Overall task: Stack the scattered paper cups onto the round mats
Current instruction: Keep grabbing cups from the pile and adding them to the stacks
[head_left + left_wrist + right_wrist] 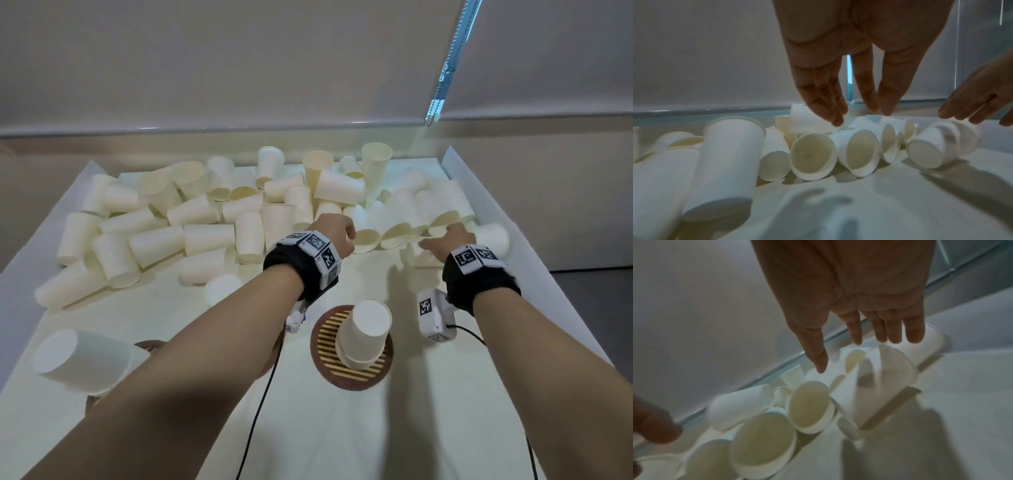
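Both the left hand (334,230) and right hand (448,238) reach with fingers extended over the scattered paper cups (209,236), holding nothing; two cups (363,334) stand stacked on the round mat (325,346).

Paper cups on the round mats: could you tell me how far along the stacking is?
Barely begun. A short upside-down cup stack stands on the striped round mat. The left hand and right hand, both empty, reach into the pile of loose cups, which remains large.
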`<state>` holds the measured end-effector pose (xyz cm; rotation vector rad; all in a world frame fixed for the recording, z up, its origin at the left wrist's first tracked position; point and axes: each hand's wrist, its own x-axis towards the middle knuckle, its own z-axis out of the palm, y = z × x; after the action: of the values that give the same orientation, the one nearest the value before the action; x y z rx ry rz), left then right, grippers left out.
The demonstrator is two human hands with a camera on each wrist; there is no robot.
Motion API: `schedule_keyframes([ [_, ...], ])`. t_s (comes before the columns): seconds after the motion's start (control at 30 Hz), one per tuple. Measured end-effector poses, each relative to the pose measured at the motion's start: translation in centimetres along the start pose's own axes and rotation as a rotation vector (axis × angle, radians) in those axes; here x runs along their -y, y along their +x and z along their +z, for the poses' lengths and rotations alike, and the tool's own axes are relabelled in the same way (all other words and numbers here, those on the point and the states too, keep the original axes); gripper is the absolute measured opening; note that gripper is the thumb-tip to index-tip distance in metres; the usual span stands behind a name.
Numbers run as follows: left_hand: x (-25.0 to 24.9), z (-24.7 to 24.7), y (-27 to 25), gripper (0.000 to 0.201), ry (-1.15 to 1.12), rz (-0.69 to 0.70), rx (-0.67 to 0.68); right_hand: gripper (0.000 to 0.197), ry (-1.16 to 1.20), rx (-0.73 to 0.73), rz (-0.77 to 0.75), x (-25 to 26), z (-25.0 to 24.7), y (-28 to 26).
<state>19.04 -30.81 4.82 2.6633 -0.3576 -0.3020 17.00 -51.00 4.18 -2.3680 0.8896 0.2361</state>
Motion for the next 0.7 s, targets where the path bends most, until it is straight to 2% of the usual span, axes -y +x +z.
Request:
schedule_keyframes([
  [0.1, 0.2, 2.0, 2.2, 0.035, 0.114, 0.061, 0.103, 0.075, 0.049, -0.029, 0.077, -1.7, 1.0, 2.0],
  [0.2, -0.3, 3.7, 3.8, 0.05, 0.29, 0.114, 0.237, 0.077, 0.152, -0.07, 0.06, -2.9, 1.8, 3.8],
  [0.3, -0.3, 5.2, 5.0, 0.059, 0.45, 0.137, 0.308, 0.068, 0.261, -0.089, 0.033, -3.7, 2.3, 4.5],
  [0.4, -0.3, 5.9, 5.0, 0.059, 0.427, 0.106, 0.278, 0.05, 0.371, -0.1, 0.024, -4.2, 2.4, 4.6],
  [0.5, -0.8, 5.6, 4.1, 0.055, 0.362, 0.067, 0.169, 0.039, 0.482, -0.115, -0.028, -4.4, 2.4, 4.0],
  [0.6, -0.7, 4.7, 2.8, 0.067, 0.29, 0.043, 0.095, 0.03, 0.525, -0.147, -0.162, -4.2, 2.3, 2.7],
  [0.7, -0.1, 3.4, 1.2, 0.093, 0.165, 0.043, 0.002, 0.04, 0.499, -0.104, -0.233, -3.4, 1.7, 1.5],
])
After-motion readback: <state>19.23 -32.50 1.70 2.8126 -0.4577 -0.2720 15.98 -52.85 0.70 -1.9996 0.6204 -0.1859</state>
